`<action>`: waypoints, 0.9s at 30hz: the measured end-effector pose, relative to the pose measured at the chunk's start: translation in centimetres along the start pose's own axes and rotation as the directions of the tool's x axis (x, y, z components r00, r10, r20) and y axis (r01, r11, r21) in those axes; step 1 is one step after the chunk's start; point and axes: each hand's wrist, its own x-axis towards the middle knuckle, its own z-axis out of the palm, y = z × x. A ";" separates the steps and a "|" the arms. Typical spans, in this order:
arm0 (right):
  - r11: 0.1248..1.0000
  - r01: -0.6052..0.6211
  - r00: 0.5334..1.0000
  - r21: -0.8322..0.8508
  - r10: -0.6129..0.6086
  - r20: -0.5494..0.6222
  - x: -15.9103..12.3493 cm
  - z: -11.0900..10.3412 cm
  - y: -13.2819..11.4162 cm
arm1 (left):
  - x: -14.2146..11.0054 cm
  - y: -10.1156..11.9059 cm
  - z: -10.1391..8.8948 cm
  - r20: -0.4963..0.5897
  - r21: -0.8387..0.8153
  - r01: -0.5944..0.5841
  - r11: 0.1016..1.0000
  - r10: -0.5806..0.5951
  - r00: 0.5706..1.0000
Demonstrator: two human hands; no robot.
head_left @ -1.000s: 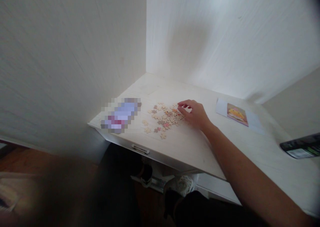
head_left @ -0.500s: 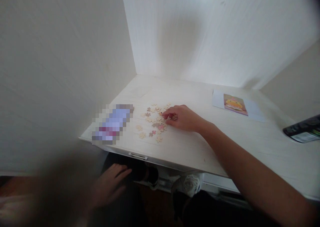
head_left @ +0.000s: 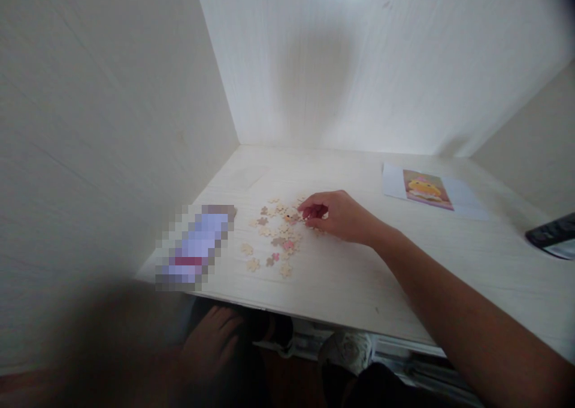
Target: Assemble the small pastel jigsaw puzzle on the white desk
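Several small jigsaw pieces [head_left: 276,234], tan with a few pink and brown ones, lie scattered on a pale wooden desk [head_left: 359,276]. My right hand [head_left: 335,216] rests on the right side of the pile, fingers curled and pinching among the pieces; whether a piece is between them I cannot tell. My left hand [head_left: 211,348] hangs below the desk's front edge over my lap, fingers loosely apart and holding nothing. A printed picture card [head_left: 426,189] showing a yellow figure lies at the far right of the desk.
A blurred rectangular object [head_left: 195,246] lies left of the pieces near the desk's front left corner. A dark flat object [head_left: 552,234] sits at the right edge. White walls close in the desk at left and back. My legs show under the desk.
The view has swung down and closer to the desk. My right hand drew its fingers in over the pieces. My left hand came into sight below the desk edge.
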 end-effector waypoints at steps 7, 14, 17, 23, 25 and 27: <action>0.992 0.107 0.987 -0.066 -0.098 0.127 -0.7 -0.7 -2.3 | 0.0 1.4 -0.6 -0.049 0.037 0.072 0.997 -0.070 0.996; 0.961 0.220 0.947 -0.166 -0.169 0.274 -1.3 -0.1 -3.2 | 2.1 4.2 -0.4 -0.183 -0.084 0.109 0.990 -0.123 0.975; 0.983 0.170 0.944 -0.066 -0.143 0.298 -1.2 0.0 -3.0 | 3.7 6.8 -0.5 -0.239 -0.190 0.038 0.981 -0.084 0.967; 0.996 0.051 0.980 0.076 -0.064 0.188 -0.7 -0.5 -1.4 | 5.6 10.9 -1.2 -0.226 -0.279 -0.074 0.957 0.010 0.974; 0.999 0.037 0.988 -0.021 -0.034 0.153 -0.6 -1.0 -0.6 | 6.0 11.4 -2.2 -0.243 -0.294 -0.071 0.953 -0.002 0.970; 0.997 0.034 0.982 -0.066 -0.021 0.187 -0.7 -1.6 0.1 | 6.1 11.6 -3.8 -0.271 -0.282 -0.050 0.958 -0.030 0.962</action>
